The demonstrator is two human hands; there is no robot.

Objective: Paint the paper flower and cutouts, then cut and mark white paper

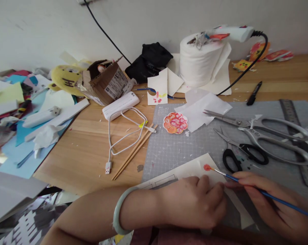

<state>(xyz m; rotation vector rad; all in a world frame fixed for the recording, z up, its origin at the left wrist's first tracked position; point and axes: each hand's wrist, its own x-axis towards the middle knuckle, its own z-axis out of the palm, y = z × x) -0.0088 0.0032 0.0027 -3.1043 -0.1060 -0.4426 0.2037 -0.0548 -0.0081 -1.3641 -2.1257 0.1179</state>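
Observation:
My right hand pinches a thin blue paintbrush. The brush tip touches a small orange-red painted spot near the corner of a sheet of white paper. Curled into a loose fist, my left hand rests on this sheet, left of the brush; what its fingers hold, if anything, is hidden. Under the sheet lies a grey cutting mat. A round scalloped paper piece, painted orange and pink, is on the mat farther back. Black-handled scissors and large metal scissors lie beyond my right hand.
A toilet paper roll with a white corded tool on top stands at the back. Left are a power bank, white cable, wooden chopsticks, cardboard box and paper scraps. A black marker lies right.

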